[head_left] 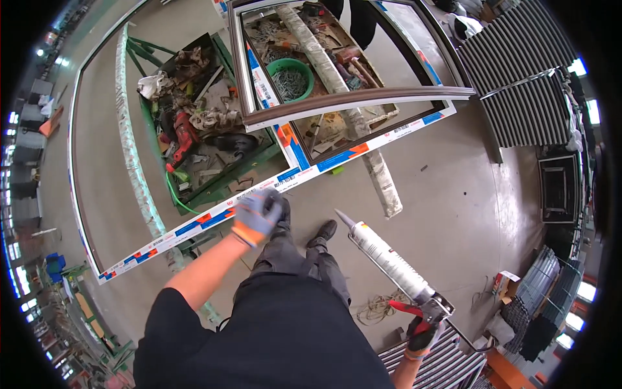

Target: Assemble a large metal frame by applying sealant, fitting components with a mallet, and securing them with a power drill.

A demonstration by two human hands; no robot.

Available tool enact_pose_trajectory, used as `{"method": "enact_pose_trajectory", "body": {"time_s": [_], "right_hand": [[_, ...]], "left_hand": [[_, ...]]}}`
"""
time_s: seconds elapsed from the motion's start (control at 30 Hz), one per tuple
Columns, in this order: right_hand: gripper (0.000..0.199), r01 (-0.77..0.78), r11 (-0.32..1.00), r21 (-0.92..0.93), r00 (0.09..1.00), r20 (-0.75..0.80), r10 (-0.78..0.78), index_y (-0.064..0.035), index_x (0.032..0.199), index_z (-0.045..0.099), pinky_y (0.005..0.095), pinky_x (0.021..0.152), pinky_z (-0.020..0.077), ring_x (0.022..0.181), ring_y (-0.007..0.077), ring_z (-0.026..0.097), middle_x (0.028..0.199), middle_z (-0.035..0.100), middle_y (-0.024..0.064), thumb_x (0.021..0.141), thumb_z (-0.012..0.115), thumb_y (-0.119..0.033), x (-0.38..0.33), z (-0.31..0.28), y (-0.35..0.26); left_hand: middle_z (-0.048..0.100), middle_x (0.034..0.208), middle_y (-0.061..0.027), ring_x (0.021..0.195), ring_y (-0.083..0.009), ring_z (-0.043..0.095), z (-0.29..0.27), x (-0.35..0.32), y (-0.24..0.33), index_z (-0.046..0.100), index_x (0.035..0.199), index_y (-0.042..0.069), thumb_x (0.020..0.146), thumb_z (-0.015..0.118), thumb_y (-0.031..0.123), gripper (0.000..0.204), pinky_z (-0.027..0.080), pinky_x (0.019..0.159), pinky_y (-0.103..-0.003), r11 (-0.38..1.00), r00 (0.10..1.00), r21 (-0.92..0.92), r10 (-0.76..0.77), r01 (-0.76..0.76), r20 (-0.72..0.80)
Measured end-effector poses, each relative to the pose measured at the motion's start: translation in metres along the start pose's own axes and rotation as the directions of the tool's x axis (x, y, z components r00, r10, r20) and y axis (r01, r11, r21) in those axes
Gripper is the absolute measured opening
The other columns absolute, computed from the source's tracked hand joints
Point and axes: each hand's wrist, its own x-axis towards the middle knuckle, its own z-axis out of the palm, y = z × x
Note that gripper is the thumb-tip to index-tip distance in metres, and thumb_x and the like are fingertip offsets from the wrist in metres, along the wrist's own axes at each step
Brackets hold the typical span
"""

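In my right hand, gloved, is a caulking gun with a red handle. A white sealant cartridge sits in it, its nozzle pointing up and left. My left hand, in a grey and orange glove, is at the near edge of a large window frame covered in printed film. Its fingers are partly blurred, and I cannot tell whether they touch the frame or hold anything. A smaller brown-edged sash rests over the right part of the frame.
Film-wrapped support bars run under the frame. A green cart carries a red power drill and scraps. Beyond the sash, a green bowl holds screws. Stacked dark profiles stand at the right; a coiled cord lies on the floor.
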Motion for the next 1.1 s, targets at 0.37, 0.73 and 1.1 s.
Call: {"method": "enact_pose_trajectory", "body": {"time_s": [0.37,0.73,1.1], "right_hand": [[0.034,0.511,0.323,-0.796,0.747,0.598,0.29,-0.0124,0.106,0.066,0.0423,0.077,0.0516,0.087,0.0353,0.066,0.092,0.069,0.0148,0.08,0.069,-0.034,0.094,0.093,0.197],[0.043,0.638,0.201,-0.744,0.557,0.625,0.547,-0.0115,0.111,0.063,0.0482,0.085,0.0483,0.1,0.0395,0.062,0.104,0.067,0.0186,0.085,0.059,-0.045,0.143,0.262,0.356],[0.048,0.423,0.777,-0.466,0.535,0.821,0.201,-0.0112,0.13,0.054,0.0375,0.092,0.0495,0.104,0.0253,0.059,0.126,0.058,0.0057,0.093,0.052,-0.043,0.199,0.269,0.512]], "left_hand": [[0.058,0.101,-0.0134,0.098,-0.0324,0.053,0.027,-0.007,-0.115,0.058,0.106,0.006,0.077,0.061,0.018,0.032,0.04,0.087,-0.044,0.812,0.938,0.568,0.082,0.133,-0.337],[0.059,0.1,-0.0138,0.096,-0.0332,0.053,0.031,-0.017,-0.096,0.058,0.104,0.005,0.075,0.061,0.022,0.034,0.041,0.085,-0.046,0.836,0.951,0.531,0.037,0.138,-0.307],[0.057,0.093,-0.0125,0.089,-0.0325,0.053,0.029,-0.009,-0.082,0.057,0.099,0.005,0.073,0.06,0.018,0.029,0.042,0.08,-0.045,0.878,0.964,0.463,0.005,0.124,-0.266]]}}
